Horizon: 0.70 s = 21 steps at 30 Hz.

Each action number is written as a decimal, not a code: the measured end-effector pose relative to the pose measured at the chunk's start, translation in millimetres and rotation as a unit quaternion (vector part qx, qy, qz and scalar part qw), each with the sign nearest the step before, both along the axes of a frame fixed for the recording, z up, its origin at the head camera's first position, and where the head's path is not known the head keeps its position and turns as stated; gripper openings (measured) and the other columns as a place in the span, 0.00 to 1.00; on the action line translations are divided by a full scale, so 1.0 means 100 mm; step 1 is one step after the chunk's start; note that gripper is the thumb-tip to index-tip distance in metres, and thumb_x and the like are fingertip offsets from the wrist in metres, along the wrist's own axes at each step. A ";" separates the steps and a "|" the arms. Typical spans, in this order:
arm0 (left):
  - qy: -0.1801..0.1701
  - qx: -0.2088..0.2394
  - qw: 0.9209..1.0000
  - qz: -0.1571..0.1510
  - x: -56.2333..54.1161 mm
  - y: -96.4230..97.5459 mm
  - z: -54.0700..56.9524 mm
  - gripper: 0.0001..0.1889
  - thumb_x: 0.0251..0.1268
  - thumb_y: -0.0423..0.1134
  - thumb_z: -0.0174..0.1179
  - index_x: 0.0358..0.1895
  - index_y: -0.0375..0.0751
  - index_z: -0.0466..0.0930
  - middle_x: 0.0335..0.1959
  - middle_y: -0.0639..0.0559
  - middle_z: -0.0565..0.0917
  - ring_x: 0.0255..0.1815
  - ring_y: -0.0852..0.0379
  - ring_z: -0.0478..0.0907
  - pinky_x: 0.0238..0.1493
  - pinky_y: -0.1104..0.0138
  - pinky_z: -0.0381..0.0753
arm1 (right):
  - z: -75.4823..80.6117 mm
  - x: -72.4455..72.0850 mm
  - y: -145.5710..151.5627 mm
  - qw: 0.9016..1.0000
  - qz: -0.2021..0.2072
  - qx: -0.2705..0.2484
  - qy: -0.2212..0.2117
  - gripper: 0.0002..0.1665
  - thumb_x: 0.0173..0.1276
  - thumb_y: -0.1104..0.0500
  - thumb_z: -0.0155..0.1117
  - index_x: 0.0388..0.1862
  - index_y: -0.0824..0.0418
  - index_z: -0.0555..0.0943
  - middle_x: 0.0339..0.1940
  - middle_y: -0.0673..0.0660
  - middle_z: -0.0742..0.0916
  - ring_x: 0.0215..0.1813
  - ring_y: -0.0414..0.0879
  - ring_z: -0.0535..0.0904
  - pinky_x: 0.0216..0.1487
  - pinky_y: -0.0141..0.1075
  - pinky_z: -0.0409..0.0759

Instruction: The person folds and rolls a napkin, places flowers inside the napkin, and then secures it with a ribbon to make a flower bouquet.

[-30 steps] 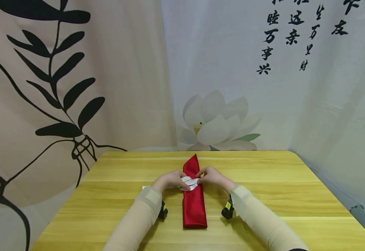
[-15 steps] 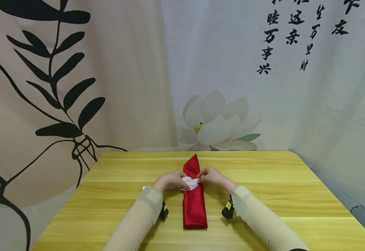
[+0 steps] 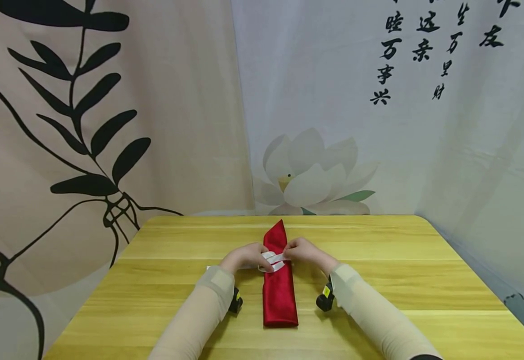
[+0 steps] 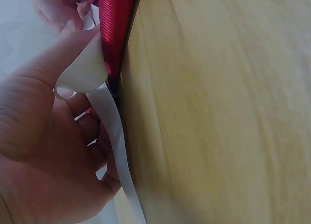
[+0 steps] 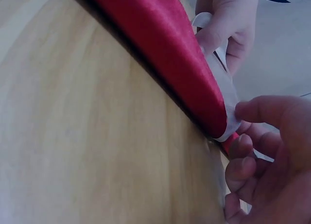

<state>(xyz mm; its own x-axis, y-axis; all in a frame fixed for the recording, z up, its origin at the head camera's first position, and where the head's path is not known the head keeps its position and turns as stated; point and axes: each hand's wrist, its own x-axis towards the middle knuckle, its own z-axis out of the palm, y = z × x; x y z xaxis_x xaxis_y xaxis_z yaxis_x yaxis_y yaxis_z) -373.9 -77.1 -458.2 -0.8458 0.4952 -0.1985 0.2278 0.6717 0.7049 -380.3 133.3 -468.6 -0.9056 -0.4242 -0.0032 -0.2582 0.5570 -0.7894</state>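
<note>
A long, narrow folded piece of red satin cloth (image 3: 280,302) lies lengthwise on the table, its far end coming to a point. White ribbon (image 3: 274,260) wraps across its middle in slanting bands. On the left side my left hand (image 3: 247,256) pinches the ribbon against the cloth; the left wrist view shows a small ribbon loop (image 4: 85,71) by the thumb and a flat ribbon tail (image 4: 119,141) running past the fingers. My right hand (image 3: 308,252) pinches the ribbon at the cloth's right edge between thumb and forefinger, with the other fingers loosely curled (image 5: 240,168).
The wooden table (image 3: 379,295) extends around the cloth on all sides. Left of it, the ribbon's end (image 3: 210,268) lies on the table. Black wrist cameras (image 3: 325,297) hang beneath both wrists. A printed curtain (image 3: 190,110) hangs behind the table.
The upper ribbon band has lifted and shifted slightly at the right edge, with the right hand moving a little. The left hand keeps its place and the red cloth lies still.
</note>
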 end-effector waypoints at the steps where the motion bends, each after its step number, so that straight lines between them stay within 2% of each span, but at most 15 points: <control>1: -0.001 0.002 1.000 0.001 0.00 0.00 0.00 0.09 0.49 0.35 0.71 0.32 0.38 0.81 0.26 0.54 0.79 0.27 0.60 0.72 0.32 0.70 0.71 | 0.01 0.00 0.00 1.000 0.001 -0.003 -0.004 0.08 0.66 0.63 0.60 0.30 0.67 0.82 0.23 0.50 0.80 0.28 0.42 0.72 0.31 0.32 0.72; 7: 0.000 0.002 1.000 0.007 -0.02 0.00 -0.02 0.08 0.49 0.35 0.71 0.30 0.39 0.81 0.25 0.54 0.79 0.26 0.60 0.70 0.31 0.70 0.69 | 0.03 0.00 0.01 1.000 0.004 -0.014 -0.022 0.09 0.67 0.64 0.58 0.32 0.69 0.82 0.23 0.50 0.78 0.29 0.42 0.71 0.31 0.31 0.71; 15: 0.021 0.002 0.999 0.026 -0.05 0.04 -0.08 0.08 0.51 0.37 0.69 0.23 0.41 0.79 0.18 0.57 0.74 0.21 0.61 0.67 0.24 0.72 0.66 | 0.03 -0.01 0.03 1.000 0.009 -0.012 -0.010 0.10 0.67 0.64 0.58 0.31 0.70 0.83 0.22 0.49 0.77 0.27 0.41 0.69 0.30 0.30 0.69; 21: 0.036 -0.003 0.999 0.035 -0.08 0.05 -0.12 0.10 0.50 0.39 0.69 0.20 0.42 0.78 0.15 0.58 0.73 0.20 0.62 0.66 0.24 0.72 0.66 | 0.01 -0.01 0.01 1.000 -0.012 -0.013 -0.014 0.06 0.64 0.67 0.61 0.36 0.68 0.84 0.29 0.52 0.83 0.31 0.43 0.73 0.34 0.31 0.73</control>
